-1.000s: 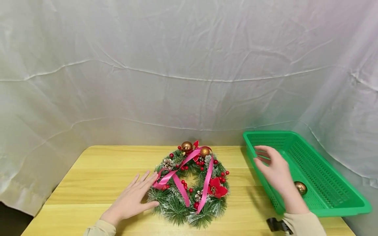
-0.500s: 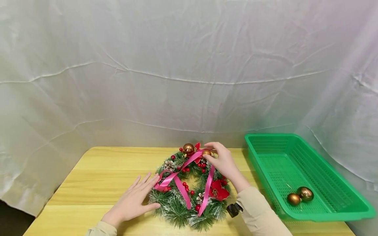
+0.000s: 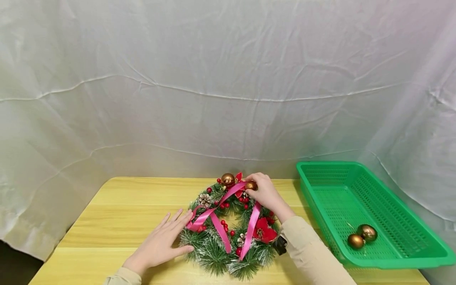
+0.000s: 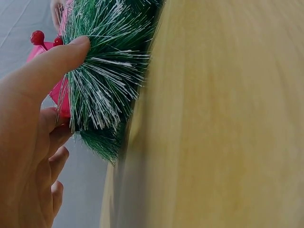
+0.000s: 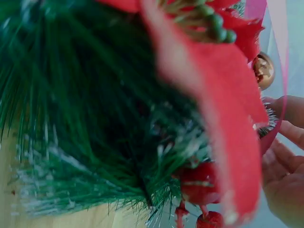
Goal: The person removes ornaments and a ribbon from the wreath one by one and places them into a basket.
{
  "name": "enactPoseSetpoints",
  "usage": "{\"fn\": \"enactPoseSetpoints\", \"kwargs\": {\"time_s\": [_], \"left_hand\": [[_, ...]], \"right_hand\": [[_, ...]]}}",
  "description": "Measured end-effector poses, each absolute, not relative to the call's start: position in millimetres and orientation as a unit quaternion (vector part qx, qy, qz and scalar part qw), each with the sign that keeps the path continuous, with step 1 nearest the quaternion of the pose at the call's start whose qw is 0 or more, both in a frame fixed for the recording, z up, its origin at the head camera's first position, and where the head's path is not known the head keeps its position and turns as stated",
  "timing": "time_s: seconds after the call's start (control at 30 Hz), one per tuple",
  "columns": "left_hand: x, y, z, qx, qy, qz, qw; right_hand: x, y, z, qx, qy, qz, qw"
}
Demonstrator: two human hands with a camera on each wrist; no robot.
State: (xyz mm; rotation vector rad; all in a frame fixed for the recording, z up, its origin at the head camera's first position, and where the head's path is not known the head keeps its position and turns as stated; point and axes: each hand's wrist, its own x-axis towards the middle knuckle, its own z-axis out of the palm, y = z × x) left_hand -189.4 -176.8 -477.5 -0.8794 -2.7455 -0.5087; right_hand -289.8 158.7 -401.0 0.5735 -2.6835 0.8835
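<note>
A green pine wreath [image 3: 217, 253] with pink ribbon [image 3: 251, 225], red berries and red flowers lies on the wooden table [image 3: 117, 213]. My left hand [image 3: 162, 241] rests flat on the table, fingers straight, touching the wreath's left edge [image 4: 107, 90]. My right hand [image 3: 261, 192] reaches over the wreath's far side and pinches a gold bauble [image 3: 251, 185] on it. Another gold bauble [image 3: 227, 179] sits at the wreath's top. In the right wrist view the wreath's needles [image 5: 95, 118], a red flower [image 5: 223, 109] and a gold bauble [image 5: 262, 70] fill the frame.
A green plastic basket [image 3: 402, 253] stands on the table's right side with two gold baubles [image 3: 361, 236] in its near end. A white cloth backdrop [image 3: 213, 87] hangs behind the table. Bare table lies to the left of the wreath.
My right hand has left the basket, crossed left to the wreath's far side and closed its fingers on a gold bauble. The left hand has stayed at the wreath's edge.
</note>
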Motion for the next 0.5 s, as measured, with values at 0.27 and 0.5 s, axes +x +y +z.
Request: {"fn": "enactPoseSetpoints", "kwargs": {"time_s": [0.27,0.5], "left_hand": [[-188.8,-176.6,-476.6,-0.298,-0.933,-0.173,0.106],[-188.8,-176.4,-476.1,-0.297,-0.933,-0.176,0.103]], "right_hand": [[-290.0,158.0,-401.3,0.166,-0.933,0.302,0.105],[-288.2,157.4,-399.1,0.187,-0.922,0.314,0.13]]}}
